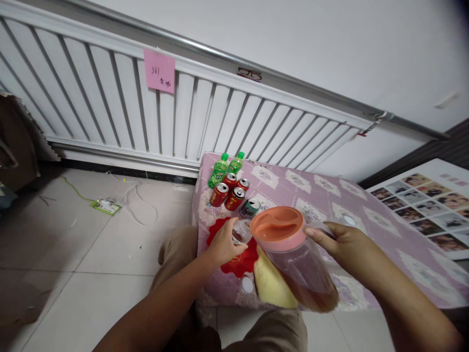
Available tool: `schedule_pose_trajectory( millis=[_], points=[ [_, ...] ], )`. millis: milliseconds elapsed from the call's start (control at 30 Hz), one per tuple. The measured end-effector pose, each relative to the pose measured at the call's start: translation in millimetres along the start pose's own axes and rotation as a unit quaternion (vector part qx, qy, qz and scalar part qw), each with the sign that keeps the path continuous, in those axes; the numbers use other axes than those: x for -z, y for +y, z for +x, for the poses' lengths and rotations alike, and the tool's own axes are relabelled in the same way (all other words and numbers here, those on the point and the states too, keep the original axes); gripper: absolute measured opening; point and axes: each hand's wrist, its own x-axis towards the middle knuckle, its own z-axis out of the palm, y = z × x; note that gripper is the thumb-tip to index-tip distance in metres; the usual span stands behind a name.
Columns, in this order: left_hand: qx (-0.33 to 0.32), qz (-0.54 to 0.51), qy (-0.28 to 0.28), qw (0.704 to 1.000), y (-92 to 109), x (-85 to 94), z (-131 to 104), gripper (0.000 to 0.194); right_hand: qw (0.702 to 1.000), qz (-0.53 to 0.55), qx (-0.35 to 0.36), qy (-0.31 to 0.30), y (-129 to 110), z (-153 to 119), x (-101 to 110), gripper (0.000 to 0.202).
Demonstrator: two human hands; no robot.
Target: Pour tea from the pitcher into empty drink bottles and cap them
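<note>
My right hand is closed round the handle of a clear plastic pitcher with an orange lid. The pitcher leans with its top toward the left, and brown liquid lies in its lower end. My left hand is wrapped round a small clear container, partly hidden by the fingers, close to the pitcher's lid. Beneath it lies a red scalloped mat. Just beyond the left hand, a green can stands with several opened red cans.
Two green bottles stand behind the cans on a purple floral tablecloth. A yellow cloth and a white round cap lie near the front edge. A white radiator runs along the wall; a power strip is on the floor.
</note>
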Motion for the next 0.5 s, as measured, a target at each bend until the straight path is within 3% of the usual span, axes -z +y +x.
schedule_pose_trajectory(
  millis=[500],
  points=[
    [-0.001,-0.004,-0.002,1.000,3.3,1.9,-0.1,0.082,1.000,-0.004,-0.009,-0.014,-1.4,-0.7,1.2,0.050]
  ],
)
